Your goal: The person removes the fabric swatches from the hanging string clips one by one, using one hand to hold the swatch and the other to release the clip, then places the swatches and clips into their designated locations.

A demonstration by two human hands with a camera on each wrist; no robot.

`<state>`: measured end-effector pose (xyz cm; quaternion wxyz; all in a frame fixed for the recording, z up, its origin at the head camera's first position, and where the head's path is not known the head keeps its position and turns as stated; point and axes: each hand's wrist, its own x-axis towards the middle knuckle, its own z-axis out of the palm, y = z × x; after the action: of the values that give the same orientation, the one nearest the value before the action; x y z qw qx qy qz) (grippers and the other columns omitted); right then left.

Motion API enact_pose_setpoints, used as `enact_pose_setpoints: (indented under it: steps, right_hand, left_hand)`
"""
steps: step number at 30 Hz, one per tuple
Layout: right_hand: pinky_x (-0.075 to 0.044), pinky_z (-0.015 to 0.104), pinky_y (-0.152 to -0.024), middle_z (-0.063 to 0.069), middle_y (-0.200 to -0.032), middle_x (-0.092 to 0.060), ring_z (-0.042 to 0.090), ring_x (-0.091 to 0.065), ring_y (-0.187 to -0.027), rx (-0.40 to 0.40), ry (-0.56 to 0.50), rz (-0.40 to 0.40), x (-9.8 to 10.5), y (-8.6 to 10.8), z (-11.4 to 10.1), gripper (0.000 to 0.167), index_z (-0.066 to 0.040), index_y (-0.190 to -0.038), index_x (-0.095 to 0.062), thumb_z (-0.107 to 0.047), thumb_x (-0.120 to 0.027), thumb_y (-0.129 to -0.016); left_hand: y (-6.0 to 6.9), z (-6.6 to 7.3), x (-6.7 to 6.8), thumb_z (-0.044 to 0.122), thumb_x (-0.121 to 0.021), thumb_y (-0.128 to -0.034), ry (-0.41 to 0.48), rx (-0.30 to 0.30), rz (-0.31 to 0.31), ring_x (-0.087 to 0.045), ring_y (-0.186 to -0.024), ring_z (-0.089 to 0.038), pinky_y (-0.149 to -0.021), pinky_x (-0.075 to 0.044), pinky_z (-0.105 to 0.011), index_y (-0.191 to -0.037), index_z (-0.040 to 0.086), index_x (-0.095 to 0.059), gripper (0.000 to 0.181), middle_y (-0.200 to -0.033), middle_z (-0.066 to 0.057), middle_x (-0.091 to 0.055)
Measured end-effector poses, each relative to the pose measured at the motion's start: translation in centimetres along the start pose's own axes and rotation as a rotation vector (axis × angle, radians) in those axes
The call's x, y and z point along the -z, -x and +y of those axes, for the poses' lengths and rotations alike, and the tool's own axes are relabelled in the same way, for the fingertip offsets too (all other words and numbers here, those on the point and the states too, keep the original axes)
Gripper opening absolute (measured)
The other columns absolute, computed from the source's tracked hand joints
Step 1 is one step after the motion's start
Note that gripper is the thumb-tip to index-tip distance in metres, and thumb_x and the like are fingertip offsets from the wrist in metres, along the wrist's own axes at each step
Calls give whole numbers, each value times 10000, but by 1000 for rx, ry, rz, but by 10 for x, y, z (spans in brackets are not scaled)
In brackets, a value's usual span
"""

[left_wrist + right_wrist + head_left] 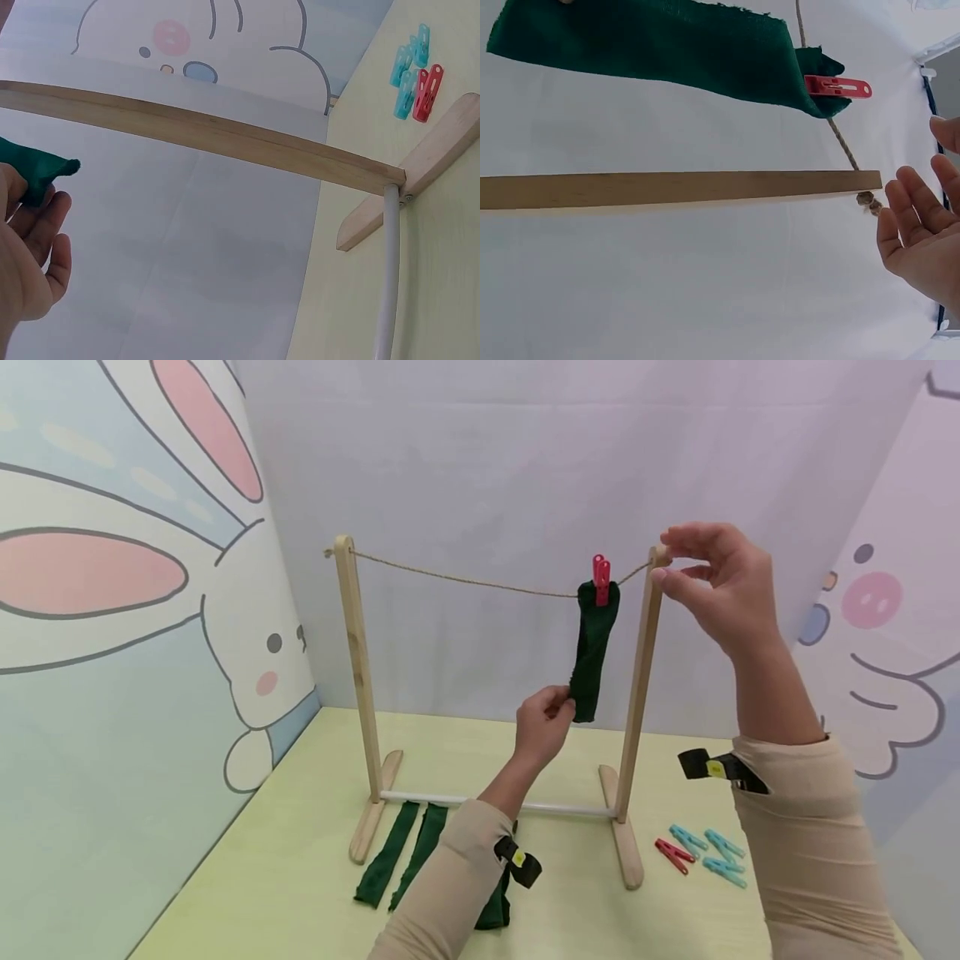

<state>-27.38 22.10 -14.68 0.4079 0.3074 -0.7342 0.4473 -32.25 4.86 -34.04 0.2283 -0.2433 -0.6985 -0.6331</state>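
Note:
A dark green cloth strip (pixel 592 652) hangs over the rope (pixel 465 580) near its right end. One red clothespin (pixel 602 585) clips it there; the right wrist view also has this clothespin (pixel 838 87) across the folded cloth (pixel 645 49). My left hand (pixel 542 727) pinches the strip's lower left edge between thumb and fingers. The left wrist view has that hand (pixel 34 255) beside the green cloth end (pixel 37 166). Up by the top of the right wooden post (pixel 645 660), my right hand (pixel 731 581) holds nothing, its fingers relaxed and spread from the thumb.
A wooden drying frame with a left post (pixel 358 668) and a white bottom bar (pixel 562 810) stands on the pale yellow table (pixel 247 877). More green strips (pixel 386 856) lie at its front, partly behind my left sleeve. One red clothespin (pixel 675 855) and several blue clothespins (pixel 724 870) lie at right.

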Motion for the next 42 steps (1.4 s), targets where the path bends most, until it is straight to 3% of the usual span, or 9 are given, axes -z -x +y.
enact_pose_setpoints:
  steps: [3, 6, 15, 21, 26, 31, 38, 42]
  right_hand:
    - [-440, 222, -800, 49, -1105, -618, 149, -546, -1012, 11, 144, -11, -1, -11, -1, 346, -13, -1157, -606, -28, -683, -821]
    - [-434, 231, -822, 47, -1123, -615, 132, -536, -1030, 23, 212, -37, -2, -23, 1, 348, -16, -1162, -608, -64, -689, -828]
    - [-375, 245, -861, 133, -1099, -619, 142, -517, -1024, 21, 253, -175, -11, -43, 10, 307, 2, -1126, -632, -107, -682, -844]
    - [-382, 231, -779, 134, -1053, -619, 157, -495, -959, -38, 334, -326, -14, -50, 15, 280, 6, -1082, -649, -185, -644, -877]
    - [-422, 191, -662, 147, -954, -649, 176, -561, -809, -118, 370, -430, -13, -53, 17, 295, -6, -1071, -673, -239, -606, -903]
    - [-416, 236, -631, 128, -914, -650, 217, -539, -784, -195, 372, -487, -9, -54, 14, 350, -28, -1092, -676, -312, -594, -905]
    - [-437, 233, -625, 116, -946, -637, 218, -499, -831, -213, 388, -570, -12, -61, 11, 369, -32, -1087, -680, -323, -658, -861]
    - [-445, 240, -624, 127, -982, -633, 224, -487, -852, -226, 394, -578, -15, -62, 11, 361, -18, -1068, -685, -315, -655, -864]
  left_hand:
    - [0, 0, 2, 38, -578, -886, 8, 21, 0, -593, -708, -90, -652, -494, -222, -970, 10, -691, 143, -866, -35, -675]
    - [-1, 0, 3, 34, -574, -885, 15, 31, 1, -594, -708, -100, -652, -495, -229, -974, 6, -691, 149, -871, -40, -675]
    - [1, 0, 8, 28, -572, -875, 28, 80, -6, -592, -709, -99, -659, -490, -238, -949, 17, -690, 140, -863, -23, -668]
    - [-1, 1, 7, -1, -555, -859, 43, 48, -5, -602, -708, -106, -668, -495, -243, -933, 4, -689, 153, -859, -36, -673]
    - [0, 2, 5, -14, -554, -858, 41, 64, -8, -593, -709, -103, -672, -490, -241, -920, 7, -688, 149, -852, -29, -669]
    - [1, 3, 6, -18, -555, -857, 42, 73, -12, -595, -713, -107, -672, -491, -249, -916, 12, -688, 148, -847, -25, -668]
    - [-1, 2, 9, -15, -553, -860, 44, 71, -13, -604, -725, -106, -681, -494, -248, -917, 13, -683, 145, -844, -27, -664]
    - [-1, 1, 11, -26, -549, -858, 41, 69, -7, -602, -726, -110, -678, -492, -247, -914, 12, -683, 151, -847, -27, -663]
